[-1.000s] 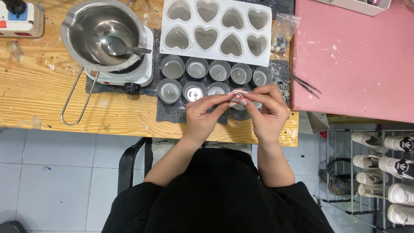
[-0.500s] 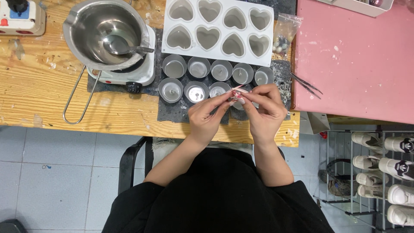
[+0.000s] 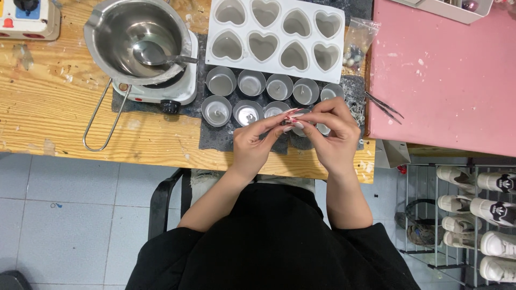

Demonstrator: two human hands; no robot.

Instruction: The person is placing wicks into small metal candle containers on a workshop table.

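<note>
Two hands meet over the near edge of the wooden table (image 3: 64, 118): the left hand (image 3: 255, 142) and right hand (image 3: 333, 134) pinch a small pinkish piece (image 3: 292, 113) between closed fingertips, what it is I cannot tell. Just beyond, the round metal cups (image 3: 269, 96) mostly look unfilled, and the white heart mould (image 3: 274, 35) at the far edge sits empty

A wooden bench (image 3: 64, 118) was set over a pale blue tiled floor (image 3: 70, 215); a wire shoe rack (image 3: 462, 215) was placed below its right corner.
</note>
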